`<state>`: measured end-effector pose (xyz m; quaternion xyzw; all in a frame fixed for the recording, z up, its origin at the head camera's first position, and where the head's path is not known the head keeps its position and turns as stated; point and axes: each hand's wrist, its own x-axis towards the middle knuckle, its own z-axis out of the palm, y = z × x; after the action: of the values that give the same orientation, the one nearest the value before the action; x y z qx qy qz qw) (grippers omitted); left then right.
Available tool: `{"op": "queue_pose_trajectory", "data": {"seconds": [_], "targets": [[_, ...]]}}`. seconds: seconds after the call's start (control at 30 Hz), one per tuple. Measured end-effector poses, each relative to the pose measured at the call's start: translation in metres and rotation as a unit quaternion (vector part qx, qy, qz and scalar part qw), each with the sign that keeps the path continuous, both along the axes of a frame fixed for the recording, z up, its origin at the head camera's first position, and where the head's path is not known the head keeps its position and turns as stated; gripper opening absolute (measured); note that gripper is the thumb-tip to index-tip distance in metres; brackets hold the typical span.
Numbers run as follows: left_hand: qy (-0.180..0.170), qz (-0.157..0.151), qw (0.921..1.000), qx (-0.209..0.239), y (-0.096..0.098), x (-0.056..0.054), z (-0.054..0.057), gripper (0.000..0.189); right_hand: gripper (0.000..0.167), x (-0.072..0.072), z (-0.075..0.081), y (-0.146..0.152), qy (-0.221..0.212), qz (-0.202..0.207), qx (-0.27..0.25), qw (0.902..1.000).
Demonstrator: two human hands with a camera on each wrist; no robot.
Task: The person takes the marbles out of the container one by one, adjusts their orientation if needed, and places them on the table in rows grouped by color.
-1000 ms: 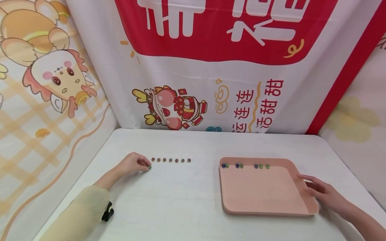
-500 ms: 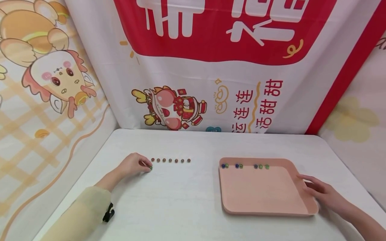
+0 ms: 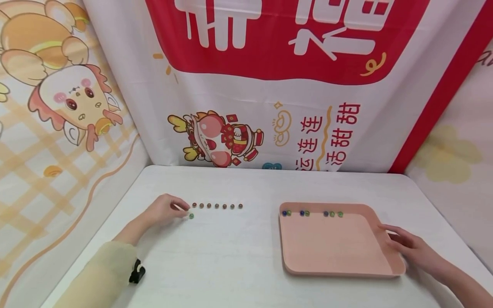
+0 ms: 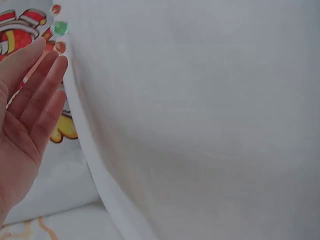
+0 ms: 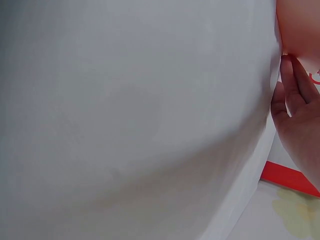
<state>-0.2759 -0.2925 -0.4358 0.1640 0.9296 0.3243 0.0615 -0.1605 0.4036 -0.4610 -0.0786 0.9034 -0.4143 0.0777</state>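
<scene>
A green glass marble (image 3: pixel 191 216) lies on the white table just beyond the fingertips of my left hand (image 3: pixel 169 208), whose fingers are relaxed and hold nothing. Behind it runs a row of several brownish and greyish marbles (image 3: pixel 217 206). In the left wrist view the hand (image 4: pixel 30 110) points toward the green marble (image 4: pixel 60 27), which sits between two reddish ones. At the right, my right hand (image 3: pixel 417 252) holds the right rim of a pink rectangular tray (image 3: pixel 335 248). Its fingertips meet the tray edge in the right wrist view. Blue marbles (image 3: pixel 302 213) and green marbles (image 3: pixel 340 214) lie along the tray's far side.
The white table (image 3: pixel 231 256) ends at a hanging cloth (image 3: pixel 231 94) with red and white print. Patterned cloths (image 3: pixel 77 128) stand along both sides. A black item (image 3: pixel 137 272) is at the left sleeve.
My left hand placed the green marble in front of the row's left end, let go and drew back slightly left. The right hand and tray stay in place.
</scene>
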Motion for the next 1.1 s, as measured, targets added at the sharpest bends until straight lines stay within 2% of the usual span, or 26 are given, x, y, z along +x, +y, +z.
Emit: {"op": "queue_pose_trajectory", "data": {"seconds": [0.17, 0.23, 0.33, 0.43, 0.57, 0.8, 0.93, 1.1], "targets": [[0.03, 0.011, 0.9994, 0.012, -0.003, 0.001, 0.012, 0.019, 0.052, -0.001, 0.002, -0.001, -0.016, -0.005, 0.002, 0.9999], [0.034, 0.004, 0.9992, 0.018, 0.003, 0.0, 0.017, 0.02, 0.054, -0.001, 0.004, -0.001, -0.023, -0.007, 0.003, 0.9997], [0.022, -0.007, 0.9994, 0.024, 0.02, 0.002, 0.024, 0.021, 0.054, -0.001, 0.005, -0.002, -0.028, -0.006, 0.0, 0.9996], [0.007, -0.033, 0.9991, 0.027, 0.044, 0.006, 0.033, 0.02, 0.054, -0.001, 0.003, -0.002, -0.025, -0.005, 0.0, 0.9997], [0.004, -0.091, 0.9953, 0.034, 0.078, 0.009, 0.043, 0.017, 0.054, 0.0, 0.001, -0.001, -0.02, -0.009, 0.003, 0.9998], [0.002, -0.194, 0.9804, 0.035, 0.126, 0.008, 0.053, 0.015, 0.054, -0.001, 0.001, -0.001, -0.015, -0.009, 0.007, 0.9998], [0.013, -0.232, 0.9723, 0.027, 0.148, 0.005, 0.057, 0.015, 0.055, -0.001, 0.003, -0.002, -0.019, -0.012, 0.011, 0.9997], [0.014, -0.262, 0.9647, 0.019, 0.171, -0.001, 0.059, 0.015, 0.056, 0.0, 0.003, -0.002, -0.025, -0.014, 0.01, 0.9996]]}}
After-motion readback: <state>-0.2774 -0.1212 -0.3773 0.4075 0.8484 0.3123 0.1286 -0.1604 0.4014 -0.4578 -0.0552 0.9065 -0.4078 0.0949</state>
